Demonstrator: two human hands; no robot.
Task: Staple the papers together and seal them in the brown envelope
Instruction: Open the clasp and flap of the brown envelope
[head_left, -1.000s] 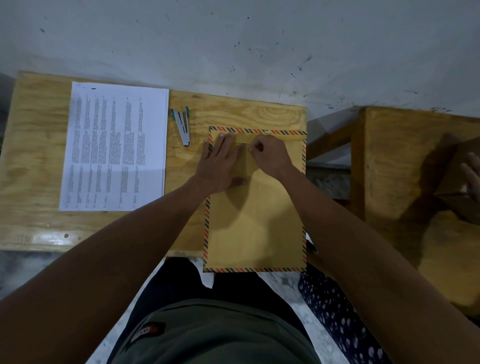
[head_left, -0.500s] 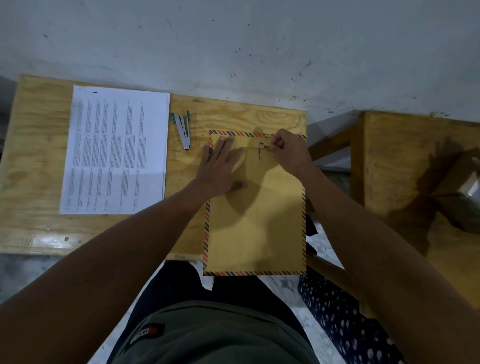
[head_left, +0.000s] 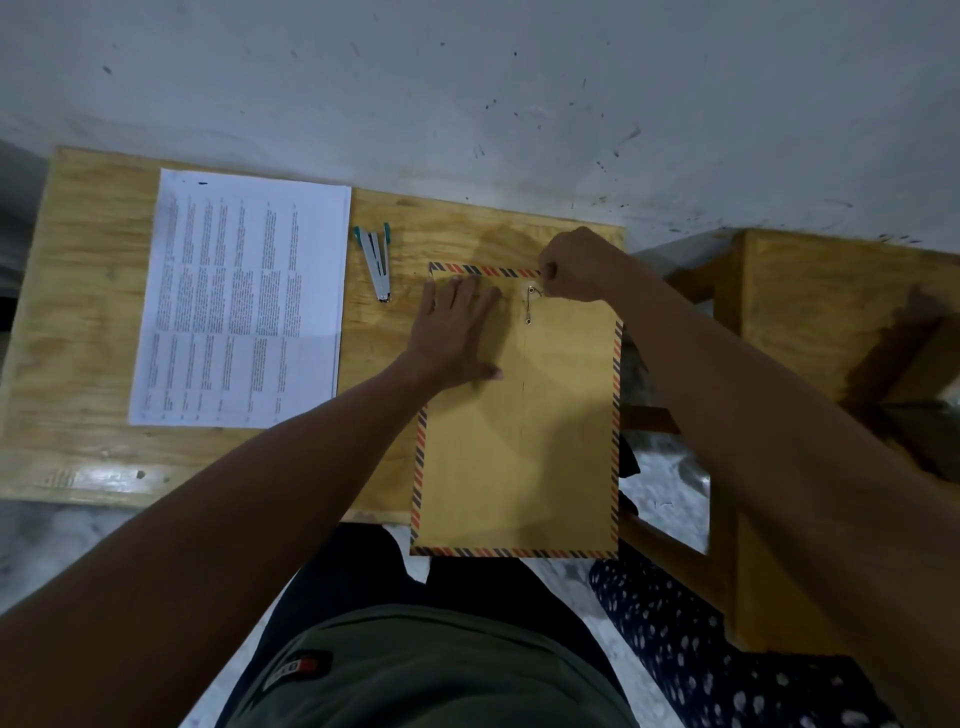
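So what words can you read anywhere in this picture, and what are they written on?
Nothing here can be read for sure.
Papers: many columns of small printed text, too small and blurred to read.
Patch on the green shirt: some letters or numbers, too blurred to make out.
Brown envelope: no writing, only a striped border.
Stapler: no label that shows.
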